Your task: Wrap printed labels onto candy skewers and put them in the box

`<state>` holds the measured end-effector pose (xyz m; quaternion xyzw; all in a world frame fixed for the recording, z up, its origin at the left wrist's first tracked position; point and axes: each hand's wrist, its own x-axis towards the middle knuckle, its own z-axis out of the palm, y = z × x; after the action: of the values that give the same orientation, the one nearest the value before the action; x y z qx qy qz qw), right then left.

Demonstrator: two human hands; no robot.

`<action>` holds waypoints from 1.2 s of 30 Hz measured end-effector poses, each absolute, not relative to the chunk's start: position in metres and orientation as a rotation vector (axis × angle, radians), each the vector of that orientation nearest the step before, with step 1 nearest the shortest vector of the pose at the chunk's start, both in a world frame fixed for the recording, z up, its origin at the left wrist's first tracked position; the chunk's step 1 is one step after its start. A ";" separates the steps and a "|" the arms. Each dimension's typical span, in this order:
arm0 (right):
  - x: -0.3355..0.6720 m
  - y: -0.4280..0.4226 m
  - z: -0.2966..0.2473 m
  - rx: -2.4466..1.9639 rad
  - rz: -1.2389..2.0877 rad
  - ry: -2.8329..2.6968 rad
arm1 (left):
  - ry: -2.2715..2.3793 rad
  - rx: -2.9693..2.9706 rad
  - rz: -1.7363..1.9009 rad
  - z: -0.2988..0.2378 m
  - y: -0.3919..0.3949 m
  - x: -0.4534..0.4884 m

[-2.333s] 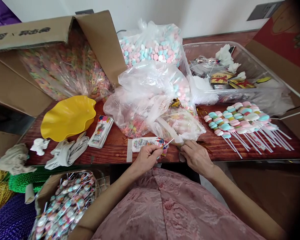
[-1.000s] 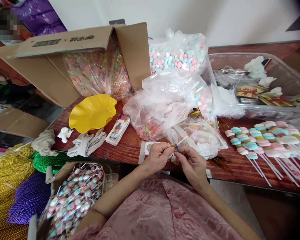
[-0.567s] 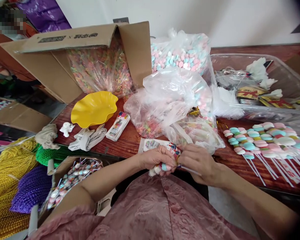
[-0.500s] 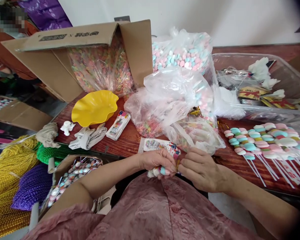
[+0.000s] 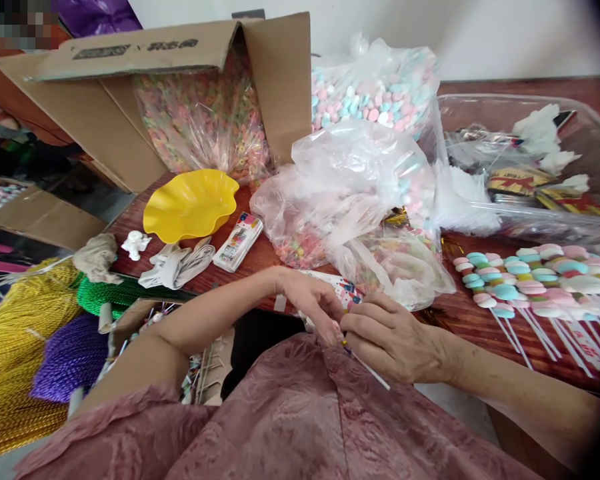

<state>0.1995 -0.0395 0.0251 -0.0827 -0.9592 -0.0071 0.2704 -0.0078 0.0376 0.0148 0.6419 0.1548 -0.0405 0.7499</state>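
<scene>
My left hand (image 5: 313, 303) is closed with its fingers bent down around a marshmallow skewer; the sweets are hidden behind the hand. The skewer's white stick (image 5: 373, 372) slants down to the right, in front of my shirt. A small gold twist tie (image 5: 345, 343) shows at the top of that stick. My right hand (image 5: 387, 340) is curled shut beside it, its fingertips pinching at the tie and touching the left fingertips. Just behind both hands lies a printed packet of bags (image 5: 347, 288), partly covered.
Finished marshmallow skewers (image 5: 540, 280) lie at the right. Bags of sweets (image 5: 360, 180) stand ahead, beside a cardboard box (image 5: 285, 87) and a clear plastic bin (image 5: 530, 217). A yellow dish (image 5: 190, 207), another packet (image 5: 239, 242) and gold cord (image 5: 20, 353) are leftward.
The pastel sweets between my hands have gone out of sight, and the white stick now shows below my right hand. My left hand has turned over and shifted slightly up. The view has tilted a little.
</scene>
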 end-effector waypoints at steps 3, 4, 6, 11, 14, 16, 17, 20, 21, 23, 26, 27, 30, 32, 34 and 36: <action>0.198 -0.039 0.017 -0.341 -0.108 -2.716 | 0.523 1.716 -0.062 0.042 0.053 -0.024; 0.198 -0.036 0.013 -0.401 -0.106 -2.747 | 0.593 1.835 0.020 0.056 0.051 -0.026; 0.198 -0.027 0.005 -0.544 0.003 -2.749 | 0.690 2.051 0.324 0.083 0.033 -0.024; 0.194 -0.004 0.016 -0.899 0.612 -2.318 | 0.355 2.425 0.456 0.078 -0.021 -0.001; 0.185 -0.012 0.029 -0.946 1.035 -1.985 | 0.646 2.446 0.461 0.036 -0.010 0.000; 0.178 -0.021 0.026 -0.908 1.304 -1.864 | 0.809 2.245 0.676 0.017 0.005 -0.003; 0.175 -0.023 0.022 -0.897 1.363 -1.841 | 0.843 2.113 0.813 0.012 0.011 -0.005; 0.170 -0.021 0.003 -0.925 1.032 -1.912 | 0.902 1.726 1.159 0.009 0.010 -0.008; 0.169 -0.017 -0.003 -0.931 0.866 -1.930 | 0.914 1.587 1.211 0.010 0.006 -0.008; 0.167 -0.012 -0.012 -0.914 0.590 -1.932 | 0.893 1.272 1.131 0.011 -0.005 -0.011; 0.158 -0.011 -0.021 -0.812 0.222 -1.933 | 0.804 0.862 0.806 0.013 -0.019 -0.022; 0.155 -0.011 -0.024 -0.777 0.097 -1.940 | 0.798 0.794 0.758 0.014 -0.022 -0.027; 0.144 -0.013 -0.032 -0.725 -0.047 -2.001 | 0.812 0.772 0.782 0.018 -0.031 -0.038; 0.140 -0.012 -0.036 -0.712 -0.031 -2.049 | 0.783 0.844 0.726 0.018 -0.037 -0.040; 0.137 -0.010 -0.036 -0.716 0.034 -2.082 | 0.801 1.006 0.704 0.014 -0.041 -0.040; 0.135 -0.010 -0.034 -0.750 0.213 -2.076 | 0.939 1.327 0.781 0.008 -0.045 -0.041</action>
<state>0.1352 -0.0099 -0.0340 -0.3026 -0.8381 0.0858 0.4458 -0.0412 -0.0445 0.0077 0.5771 0.4086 0.3395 0.6202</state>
